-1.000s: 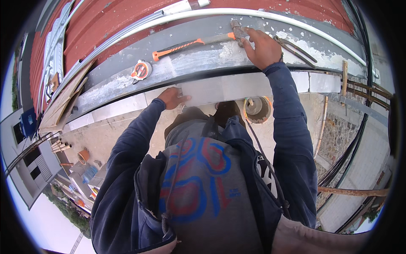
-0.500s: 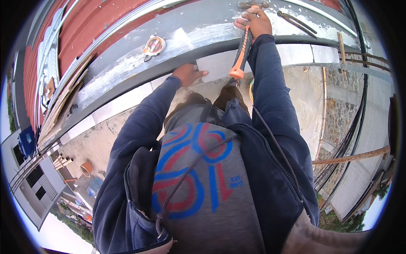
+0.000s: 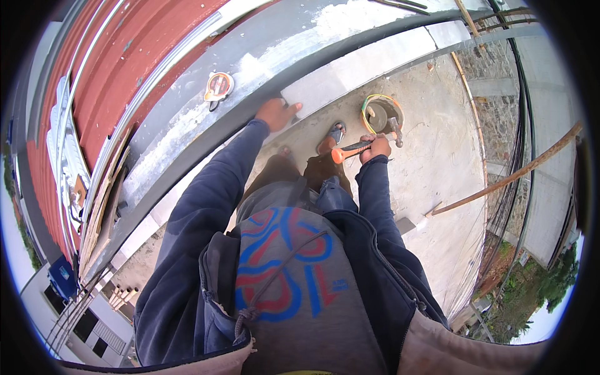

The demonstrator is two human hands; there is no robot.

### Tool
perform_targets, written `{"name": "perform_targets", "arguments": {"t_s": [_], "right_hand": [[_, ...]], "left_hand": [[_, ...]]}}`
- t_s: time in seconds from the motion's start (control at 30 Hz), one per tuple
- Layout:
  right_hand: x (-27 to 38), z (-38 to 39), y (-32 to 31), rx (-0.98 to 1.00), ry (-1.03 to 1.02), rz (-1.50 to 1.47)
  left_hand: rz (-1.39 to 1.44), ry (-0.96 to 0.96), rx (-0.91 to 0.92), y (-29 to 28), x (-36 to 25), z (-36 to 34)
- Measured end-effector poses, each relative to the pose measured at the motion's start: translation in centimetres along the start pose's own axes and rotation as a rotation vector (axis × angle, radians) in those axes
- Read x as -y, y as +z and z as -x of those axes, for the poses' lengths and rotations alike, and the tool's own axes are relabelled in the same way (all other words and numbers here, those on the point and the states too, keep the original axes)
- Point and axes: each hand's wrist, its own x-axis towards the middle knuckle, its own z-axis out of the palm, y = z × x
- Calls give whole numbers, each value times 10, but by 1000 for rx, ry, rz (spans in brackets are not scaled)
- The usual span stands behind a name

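Note:
My right hand (image 3: 376,148) is closed round the handle of a hammer (image 3: 354,151) with an orange and black grip. Its metal head points up and right, close to a bucket (image 3: 402,114) with a coloured rim. At the near end of a pale block (image 3: 319,87) lies my left hand (image 3: 277,114), thumb stretched out against the block's corner and nothing gripped. The block sits in a row along the wall's edge. On the grey ledge beyond my left hand is an orange and white tape measure (image 3: 219,85).
Pincers (image 3: 403,5) lie on the ledge at the top edge. A red corrugated roof (image 3: 144,56) rises beyond it. Boards (image 3: 106,212) lean at left. On the right, a wooden pole (image 3: 512,172) and black cables (image 3: 515,125) cross the drop beside the concrete floor (image 3: 437,156).
My right hand has brought the hammer down from the ledge to beside the bucket, which now shows. My left hand stays by the block's end. The view has turned somewhat.

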Motion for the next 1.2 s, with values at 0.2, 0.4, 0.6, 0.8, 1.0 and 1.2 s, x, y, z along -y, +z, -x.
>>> {"name": "perform_targets", "arguments": {"t_s": [0.2, 0.4, 0.6, 0.8, 1.0, 1.2], "right_hand": [[-151, 50, 46, -10, 359, 0], [-145, 44, 44, 105, 445, 16], [-111, 42, 61, 35, 340, -67], [-1, 90, 79, 219, 34, 109], [67, 117, 36, 123, -260, 721], [150, 99, 47, 239, -461, 845]], "left_hand": [[-20, -51, 23, -9, 2, 1], [-16, -25, -9, -8, 7, 0], [-48, -29, -12, -8, 4, -4], [-219, -13, -248, -21, -18, 34], [-280, 424, -397, -17, -68, -9], [-191, 240, 3, -20, -128, -117]]}}
